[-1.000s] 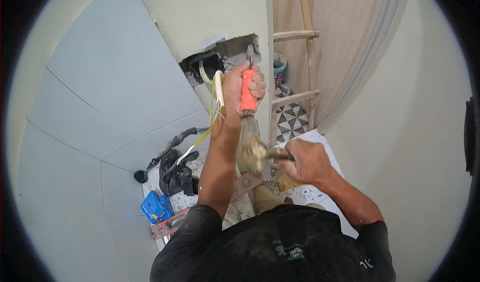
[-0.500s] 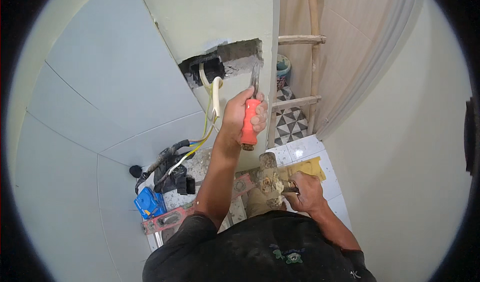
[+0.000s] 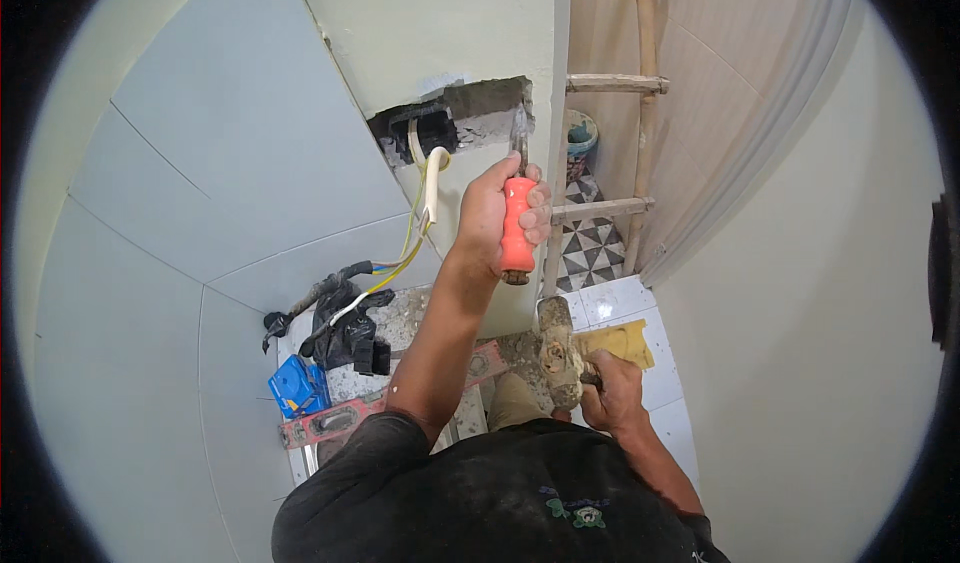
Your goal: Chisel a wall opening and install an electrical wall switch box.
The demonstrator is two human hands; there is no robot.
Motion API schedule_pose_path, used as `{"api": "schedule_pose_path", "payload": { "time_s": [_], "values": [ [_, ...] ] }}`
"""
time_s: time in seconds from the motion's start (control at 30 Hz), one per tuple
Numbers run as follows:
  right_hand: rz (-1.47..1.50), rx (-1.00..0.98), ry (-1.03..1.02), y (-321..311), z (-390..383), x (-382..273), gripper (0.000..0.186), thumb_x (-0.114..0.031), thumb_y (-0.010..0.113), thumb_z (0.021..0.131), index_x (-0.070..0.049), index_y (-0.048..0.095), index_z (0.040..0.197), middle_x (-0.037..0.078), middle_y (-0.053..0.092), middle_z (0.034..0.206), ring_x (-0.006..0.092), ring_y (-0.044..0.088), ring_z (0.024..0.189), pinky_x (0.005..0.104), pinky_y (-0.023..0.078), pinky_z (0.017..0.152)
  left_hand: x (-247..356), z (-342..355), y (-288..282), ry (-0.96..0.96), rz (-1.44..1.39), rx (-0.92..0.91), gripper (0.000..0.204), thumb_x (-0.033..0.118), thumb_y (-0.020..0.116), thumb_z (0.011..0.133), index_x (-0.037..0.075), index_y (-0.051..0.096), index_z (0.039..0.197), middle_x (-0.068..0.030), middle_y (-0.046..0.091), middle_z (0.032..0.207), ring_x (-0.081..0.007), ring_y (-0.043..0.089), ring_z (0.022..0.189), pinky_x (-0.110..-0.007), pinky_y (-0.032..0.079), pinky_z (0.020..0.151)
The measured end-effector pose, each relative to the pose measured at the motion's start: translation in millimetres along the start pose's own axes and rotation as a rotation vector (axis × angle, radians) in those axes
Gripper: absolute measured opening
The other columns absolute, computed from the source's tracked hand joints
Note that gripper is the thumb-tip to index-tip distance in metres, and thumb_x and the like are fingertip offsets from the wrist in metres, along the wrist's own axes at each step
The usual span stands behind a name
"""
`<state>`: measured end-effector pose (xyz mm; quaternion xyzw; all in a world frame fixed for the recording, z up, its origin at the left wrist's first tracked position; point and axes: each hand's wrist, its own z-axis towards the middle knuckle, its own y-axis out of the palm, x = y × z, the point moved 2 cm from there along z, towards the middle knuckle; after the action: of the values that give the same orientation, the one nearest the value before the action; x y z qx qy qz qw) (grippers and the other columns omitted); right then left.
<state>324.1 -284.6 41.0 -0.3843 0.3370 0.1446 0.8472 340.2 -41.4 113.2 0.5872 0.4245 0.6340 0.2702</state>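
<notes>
My left hand [image 3: 490, 208] is wrapped around the orange-red handle of a chisel [image 3: 517, 225]. The chisel points away from me, its metal tip at the right end of a rough rectangular recess [image 3: 485, 128] cut into the pale wall. At the recess's left end is a dark box opening with a white conduit [image 3: 433, 178] and wires [image 3: 410, 253] hanging out. Lower right, my right hand [image 3: 617, 393] grips the short handle of a dusty hammer [image 3: 557, 353]. The hammer's heavy head is held below the chisel's butt end, apart from it.
Below on the left lie a black plastic bag [image 3: 345, 328], a blue box [image 3: 298, 386] and a red spirit level [image 3: 335, 423], amid rubble. A wooden ladder [image 3: 645, 113] stands right of the wall, with a bucket [image 3: 580, 138] behind it. A yellow sheet [image 3: 620, 343] lies on white tiles.
The view has shifted slightly. The chisel stands more upright in the picture, its tip still at the recess's right end. The hammer stays low with its head turned a little.
</notes>
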Motion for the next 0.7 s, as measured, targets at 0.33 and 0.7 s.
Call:
{"api": "schedule_pose_path", "payload": {
  "time_s": [0.33,0.7],
  "values": [
    [0.01,0.002,-0.049,-3.1,13.3,-11.7,0.027,-0.013,0.072,0.072,-0.003,0.053,0.089,0.013,0.054,0.065,0.032,0.056,0.055,0.0369,0.045,0.049,29.8,9.2,2.6,-0.13,-0.041,-0.252,0.029,0.03,0.037,0.097,0.006,0.05,0.087,-0.0031,0.045,0.064,-0.01,0.041,0.041,-0.024,0.036,0.033],
    [-0.217,-0.047,-0.075,-4.0,45.1,-23.7,0.034,-0.027,0.074,0.072,-0.003,0.055,0.087,0.013,0.053,0.068,0.0312,0.056,0.057,0.0389,0.046,0.051,35.0,13.1,8.5,-0.218,-0.201,-0.351,0.028,0.027,0.037,0.097,0.004,0.048,0.086,-0.0034,0.045,0.065,-0.0093,0.041,0.042,-0.022,0.037,0.033]
  ]
}}
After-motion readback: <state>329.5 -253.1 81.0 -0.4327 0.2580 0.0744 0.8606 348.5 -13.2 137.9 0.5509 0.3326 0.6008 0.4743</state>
